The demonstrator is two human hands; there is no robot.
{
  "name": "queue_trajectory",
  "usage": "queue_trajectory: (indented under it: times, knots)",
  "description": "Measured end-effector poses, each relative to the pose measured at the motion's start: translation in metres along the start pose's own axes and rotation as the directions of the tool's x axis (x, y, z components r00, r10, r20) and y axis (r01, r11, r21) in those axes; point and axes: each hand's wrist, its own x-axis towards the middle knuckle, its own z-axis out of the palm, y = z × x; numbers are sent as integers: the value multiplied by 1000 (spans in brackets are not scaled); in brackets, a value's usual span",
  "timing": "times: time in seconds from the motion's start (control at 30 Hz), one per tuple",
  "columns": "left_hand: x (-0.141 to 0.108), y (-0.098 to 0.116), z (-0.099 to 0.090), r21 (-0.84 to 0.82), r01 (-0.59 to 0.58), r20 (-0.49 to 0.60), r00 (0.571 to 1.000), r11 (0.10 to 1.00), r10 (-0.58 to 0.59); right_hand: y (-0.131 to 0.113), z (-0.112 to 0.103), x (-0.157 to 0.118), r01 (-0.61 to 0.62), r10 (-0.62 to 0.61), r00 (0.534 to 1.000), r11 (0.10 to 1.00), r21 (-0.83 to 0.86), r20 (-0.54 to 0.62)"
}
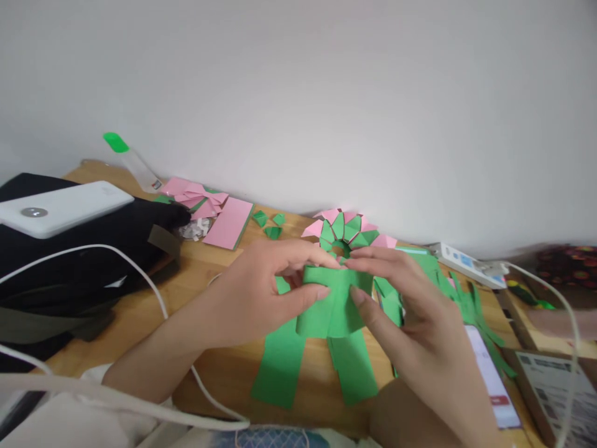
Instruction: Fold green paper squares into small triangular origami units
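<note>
Between my hands, above the table, is a green paper piece [329, 317] with its two sides curved inward to meet near the middle. My left hand [280, 280] pinches its left side, thumb on the near face and fingers at the top edge. On the right side, my right hand [401, 305] grips it the same way. Two green paper strips, a left one [278, 370] and a right one [353, 368], lie below it. Behind stands a ring of folded pink and green paper [342, 227], partly hidden by my fingers.
Pink paper sheets [229, 223], small green folded pieces [273, 232] and a green-capped glue bottle [135, 165] are at the back left. A white power bank [69, 205] rests on a black bag [140, 239]. To the right are a power strip [469, 264], green scraps [480, 311] and a phone [492, 379]. White cables cross in front.
</note>
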Motion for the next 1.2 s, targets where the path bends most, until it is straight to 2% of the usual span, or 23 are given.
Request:
queue_trajectory:
  times: [0.27, 0.43, 0.63, 0.83, 1.2]
  knots:
    - [-2, 0, 0, -52, 3, 29, 1000, 999, -2, -10, 6, 3, -51, 52, 999, 989, 137, -9]
    - [-2, 0, 1, -93, 24, 30, 999, 995, -22, -9, 5, 5, -95, 86, 995, 963, 252, 45]
    - [-1, 1, 1, -126, 21, 39, 999, 992, -17, -3, 10, 8, -129, 126, 992, 919, 372, 31]
    - [-1, 0, 1, -94, 26, 24, 999, 995, -24, 1, 14, 11, -166, 158, 986, 884, 437, 54]
    - [2, -1, 4, -71, 57, 0, 998, 996, -57, 4, 15, 14, -186, 197, 980, 865, 467, 26]
